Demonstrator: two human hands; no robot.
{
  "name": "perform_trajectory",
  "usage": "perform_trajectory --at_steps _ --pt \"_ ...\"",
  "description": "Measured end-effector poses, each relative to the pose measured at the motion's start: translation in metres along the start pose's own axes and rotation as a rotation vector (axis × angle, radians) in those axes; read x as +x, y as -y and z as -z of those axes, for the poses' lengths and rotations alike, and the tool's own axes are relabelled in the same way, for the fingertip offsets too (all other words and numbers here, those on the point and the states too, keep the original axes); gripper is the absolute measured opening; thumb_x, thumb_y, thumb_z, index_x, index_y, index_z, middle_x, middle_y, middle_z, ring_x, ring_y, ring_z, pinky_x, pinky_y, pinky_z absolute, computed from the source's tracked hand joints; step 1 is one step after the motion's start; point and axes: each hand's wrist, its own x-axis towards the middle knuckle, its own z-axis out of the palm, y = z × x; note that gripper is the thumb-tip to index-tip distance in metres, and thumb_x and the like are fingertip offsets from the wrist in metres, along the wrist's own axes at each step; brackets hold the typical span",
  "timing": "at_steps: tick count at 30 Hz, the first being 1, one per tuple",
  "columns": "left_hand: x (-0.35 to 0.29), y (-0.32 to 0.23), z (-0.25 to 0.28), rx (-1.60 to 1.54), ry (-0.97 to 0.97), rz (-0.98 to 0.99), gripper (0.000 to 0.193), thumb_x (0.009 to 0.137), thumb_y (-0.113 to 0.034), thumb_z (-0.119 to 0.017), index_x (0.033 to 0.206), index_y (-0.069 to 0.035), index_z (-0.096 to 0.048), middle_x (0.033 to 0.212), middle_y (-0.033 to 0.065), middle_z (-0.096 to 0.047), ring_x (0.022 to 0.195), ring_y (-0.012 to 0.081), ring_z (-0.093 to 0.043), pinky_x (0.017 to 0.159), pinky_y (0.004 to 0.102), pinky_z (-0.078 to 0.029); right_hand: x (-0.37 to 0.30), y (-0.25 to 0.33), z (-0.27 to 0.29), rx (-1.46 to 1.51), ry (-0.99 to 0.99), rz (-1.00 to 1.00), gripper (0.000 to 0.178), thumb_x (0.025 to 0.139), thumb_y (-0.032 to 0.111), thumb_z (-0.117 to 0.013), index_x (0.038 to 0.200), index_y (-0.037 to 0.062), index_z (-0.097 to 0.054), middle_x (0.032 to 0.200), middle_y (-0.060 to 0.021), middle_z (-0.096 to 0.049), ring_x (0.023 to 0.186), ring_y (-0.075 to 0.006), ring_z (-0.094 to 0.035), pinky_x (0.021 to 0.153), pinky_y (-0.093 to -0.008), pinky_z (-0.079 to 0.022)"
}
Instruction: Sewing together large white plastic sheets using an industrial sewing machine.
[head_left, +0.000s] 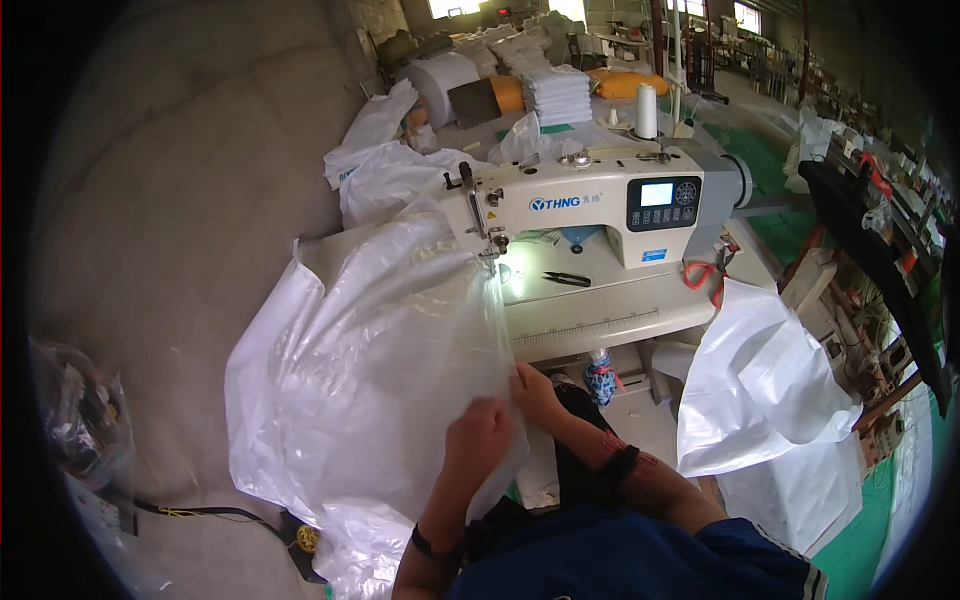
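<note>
A large, glossy white plastic sheet (360,370) hangs over the left part of the sewing machine's table, and its right edge runs up under the lit needle area. My right hand (537,396) is closed on that edge, just below the table's front rim. Slightly to its left, my left hand (480,432) makes a fist against the sheet, a little blurred. Its fingertips are partly hidden, with the plastic gathered at them. The white sewing machine (590,205) stands beyond both hands, its lamp and small screen lit.
Black thread snips (567,279) lie on the machine bed. Red-handled scissors (712,278) rest at the table's right end, above another white plastic sheet (765,380). A white thread cone (646,110) stands behind the machine. Folded white stacks (557,97) sit farther back.
</note>
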Motion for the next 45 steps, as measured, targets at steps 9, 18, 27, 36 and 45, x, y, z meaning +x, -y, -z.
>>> perform_trajectory --at_steps 9,18,27,36,45 --pt "0.012 0.021 -0.04 -0.084 0.047 0.146 0.017 0.084 -0.017 -0.059 0.088 -0.001 -0.064 0.086 0.0191 -0.063 0.081 0.0381 -0.062 0.072 0.0439 -0.05 -0.006 0.002 0.013 0.131 0.019 -0.124 0.028 0.094 0.017 -0.046 0.109 -0.0024 -0.059 0.094 -0.0187 -0.065 0.089 -0.0238 -0.064 0.079 -0.0344 -0.049" --pt "0.001 0.021 -0.046 -0.122 -0.117 0.239 0.019 0.079 -0.017 -0.064 0.089 -0.001 -0.063 0.079 0.016 -0.066 0.075 0.0313 -0.066 0.069 0.0381 -0.051 -0.008 0.001 0.015 0.22 0.003 -0.158 0.025 0.093 0.017 -0.047 0.101 -0.0031 -0.06 0.084 -0.0134 -0.064 0.079 -0.0183 -0.059 0.073 -0.0327 -0.048" --pt "0.0 0.012 -0.035 -0.237 -0.128 0.352 0.02 0.082 -0.022 -0.063 0.09 -0.004 -0.063 0.086 0.015 -0.065 0.078 0.0329 -0.064 0.072 0.0405 -0.05 -0.021 -0.002 0.021 0.466 0.113 -0.341 0.024 0.091 0.02 -0.054 0.101 -0.001 -0.061 0.08 -0.0069 -0.063 0.067 -0.0124 -0.056 0.059 -0.0289 -0.047" --pt "0.003 0.014 -0.044 0.009 0.042 0.122 0.015 0.085 -0.017 -0.059 0.092 -0.004 -0.062 0.086 0.0166 -0.063 0.076 0.0374 -0.062 0.069 0.0435 -0.05 -0.016 0.01 0.023 0.386 0.136 -0.371 0.025 0.093 0.021 -0.053 0.102 -0.0009 -0.06 0.079 -0.0053 -0.061 0.063 -0.0115 -0.055 0.053 -0.0272 -0.047" --pt "-0.029 0.03 -0.018 -0.144 0.091 -0.034 0.014 0.086 -0.016 -0.058 0.089 -0.003 -0.063 0.081 0.0173 -0.063 0.072 0.0367 -0.062 0.066 0.0445 -0.05 -0.01 -0.015 -0.006 -0.758 0.147 0.186 0.055 0.078 0.015 -0.056 0.127 -0.0072 -0.047 0.075 -0.0201 -0.064 0.065 -0.0284 -0.066 0.059 -0.037 -0.054"
